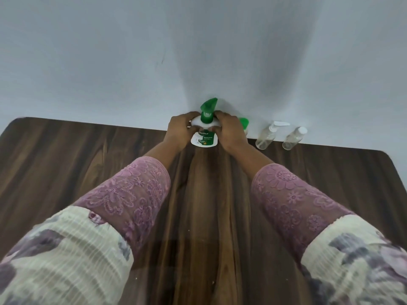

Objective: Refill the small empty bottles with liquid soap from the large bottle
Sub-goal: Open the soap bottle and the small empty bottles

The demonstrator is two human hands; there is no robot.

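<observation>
Head view: I note left hand (178, 130) and right hand (229, 132) wrapped around the large bottle (203, 137) at the table's (88, 161) far edge. Two small bottles (265, 137) look empty; I judge nothing poured, pump still on.

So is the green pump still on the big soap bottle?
Yes, still on. The green pump sits on top of the big soap bottle, which stands upright while both hands hold its shoulders.
</observation>
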